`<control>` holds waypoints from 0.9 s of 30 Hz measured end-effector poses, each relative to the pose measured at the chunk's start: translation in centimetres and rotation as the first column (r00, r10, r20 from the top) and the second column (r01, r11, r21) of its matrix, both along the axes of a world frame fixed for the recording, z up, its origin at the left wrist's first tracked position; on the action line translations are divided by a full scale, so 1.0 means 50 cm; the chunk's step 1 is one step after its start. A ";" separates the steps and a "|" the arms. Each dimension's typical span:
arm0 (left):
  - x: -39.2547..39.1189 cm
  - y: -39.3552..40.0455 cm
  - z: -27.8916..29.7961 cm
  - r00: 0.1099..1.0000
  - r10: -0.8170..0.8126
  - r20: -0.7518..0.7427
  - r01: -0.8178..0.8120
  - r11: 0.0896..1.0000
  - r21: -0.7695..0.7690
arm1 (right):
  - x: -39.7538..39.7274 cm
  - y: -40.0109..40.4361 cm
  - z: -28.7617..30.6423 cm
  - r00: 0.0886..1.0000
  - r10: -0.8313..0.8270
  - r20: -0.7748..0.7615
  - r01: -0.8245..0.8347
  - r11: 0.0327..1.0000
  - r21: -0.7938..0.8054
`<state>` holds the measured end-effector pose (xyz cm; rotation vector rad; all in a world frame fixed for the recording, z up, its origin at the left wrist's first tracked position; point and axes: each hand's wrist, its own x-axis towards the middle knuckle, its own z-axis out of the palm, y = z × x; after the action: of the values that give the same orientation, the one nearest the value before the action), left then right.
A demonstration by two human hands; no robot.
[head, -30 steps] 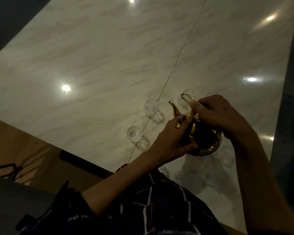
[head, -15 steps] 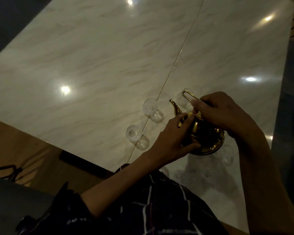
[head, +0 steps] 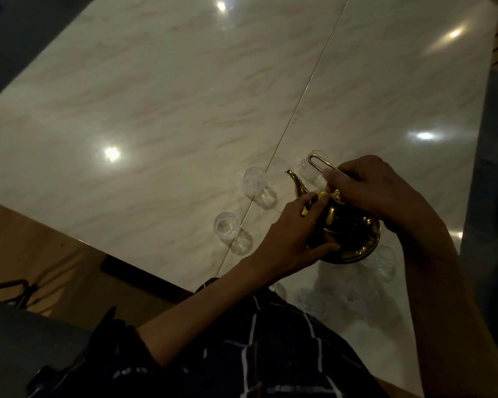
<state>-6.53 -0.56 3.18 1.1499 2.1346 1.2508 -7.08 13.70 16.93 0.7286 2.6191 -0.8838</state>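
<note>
The marble tabletop (head: 184,96) bears a gold teapot (head: 348,234) close to its near edge, toward the right corner, with the spout pointing left and away. The left hand (head: 288,239) grips the teapot's body, thumb low and fingers curled over the top. The right hand (head: 377,191) pinches the wire handle (head: 318,162). A far glass (head: 253,180) and a near glass (head: 227,225) stand left of the spout, by the tabletop's seam.

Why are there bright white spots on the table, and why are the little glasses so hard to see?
Head view: the room is dim; the glossy marble table mirrors lamps as white glare spots. The clear glasses show only faint rims and highlights, and the gold teapot glints at its base while its body is dark.
</note>
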 end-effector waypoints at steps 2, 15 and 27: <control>-0.001 0.001 0.001 1.000 0.000 0.003 0.000 1.000 0.001 | -0.001 0.001 -0.001 1.000 -0.002 0.000 0.002 1.000 -0.001; -0.004 0.006 0.000 1.000 -0.001 -0.002 0.001 1.000 0.000 | -0.005 0.003 0.007 1.000 0.011 0.013 -0.011 1.000 -0.002; -0.003 0.002 -0.003 1.000 0.001 -0.016 -0.001 1.000 0.006 | -0.001 0.000 0.004 1.000 0.008 0.003 -0.008 1.000 -0.005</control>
<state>-6.68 -0.48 3.03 1.1653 2.1439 1.2534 -7.12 13.72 17.11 0.7172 2.6143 -0.8858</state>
